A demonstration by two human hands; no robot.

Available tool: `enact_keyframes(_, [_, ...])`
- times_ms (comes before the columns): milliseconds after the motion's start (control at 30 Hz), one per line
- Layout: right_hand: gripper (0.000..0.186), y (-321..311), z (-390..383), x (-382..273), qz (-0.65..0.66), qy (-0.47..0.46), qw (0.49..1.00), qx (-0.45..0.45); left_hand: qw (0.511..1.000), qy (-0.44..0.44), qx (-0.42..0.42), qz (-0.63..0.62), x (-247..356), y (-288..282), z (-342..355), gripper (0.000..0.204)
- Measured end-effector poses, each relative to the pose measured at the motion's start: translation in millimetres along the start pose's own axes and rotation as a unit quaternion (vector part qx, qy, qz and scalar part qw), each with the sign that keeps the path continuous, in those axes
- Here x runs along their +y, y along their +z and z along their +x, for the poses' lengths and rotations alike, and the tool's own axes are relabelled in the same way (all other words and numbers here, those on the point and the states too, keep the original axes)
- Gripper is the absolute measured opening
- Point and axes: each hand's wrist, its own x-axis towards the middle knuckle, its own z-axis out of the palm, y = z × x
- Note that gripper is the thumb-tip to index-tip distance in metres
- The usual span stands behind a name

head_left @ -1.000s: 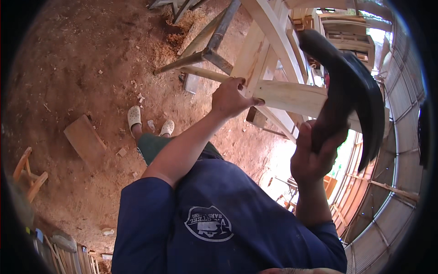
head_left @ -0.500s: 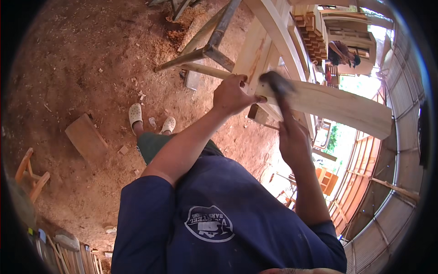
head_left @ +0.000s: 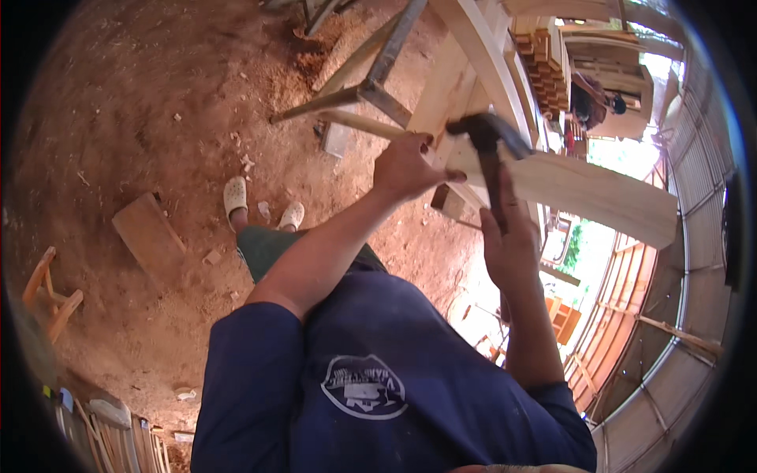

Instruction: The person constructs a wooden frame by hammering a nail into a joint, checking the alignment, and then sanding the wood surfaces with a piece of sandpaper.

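Observation:
My right hand [head_left: 511, 240] is closed round the handle of a claw hammer [head_left: 489, 135]. The dark hammer head hangs over the end of a pale wooden board [head_left: 599, 193], apart from its surface as far as I can tell. My left hand [head_left: 406, 169] grips the same end of this board, thumb on the near side and fingers on the far side, partly hidden. Beneath, the board crosses a curved wooden piece [head_left: 493, 59] and other long planks. Any nail under the hammer is too small to make out.
A trestle of rough poles [head_left: 374, 87] stands ahead on the left. On the dirt floor lie a brown plank [head_left: 150, 235] and wood scraps. Stacked wooden pieces [head_left: 544, 67] rise at the far right, with another person [head_left: 591, 101] beyond. A small wooden frame [head_left: 54, 296] is at the left.
The hammer, blurred low over the board's end before, has lifted away from it and its head has turned. My right hand has shifted slightly; my left hand keeps nearly the same place.

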Motion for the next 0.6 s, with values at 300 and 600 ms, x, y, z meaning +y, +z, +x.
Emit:
enact_keyframes(300, [0.068,12,-9,26,0.002,0.042,0.998,-0.049,0.999,-0.028,-0.027,0.014,4,2,-8,0.092])
enact_keyframes(600, [0.036,37,5,2,0.147,-0.052,0.988,0.019,0.855,-0.143,-0.027,-0.498,-7,-36,-32,0.055])
